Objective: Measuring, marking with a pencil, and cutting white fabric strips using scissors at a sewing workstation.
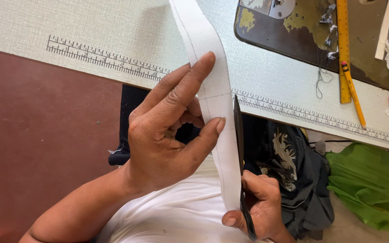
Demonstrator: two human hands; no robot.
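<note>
The left hand (167,135) pinches a white fabric strip (212,85) — fingers clamped tight. The right hand (260,202) grips dark scissors (239,148) at the strip's edge, just off the table (113,31) edge.

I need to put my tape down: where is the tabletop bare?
Bare: the pale tabletop left of the white strip, above the printed ruler. Crowded: the right end, with sewing machine base, yellow ruler and pencil.

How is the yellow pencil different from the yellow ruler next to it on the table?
The pencil is thin and round, with a red end near the top; the ruler is flat and wider, with marks along it. The pencil lies slanted, reaching down near the table's front edge; the ruler lies almost straight and runs off the top of the picture. Both are yellow, long, and untouched by either hand.
</note>
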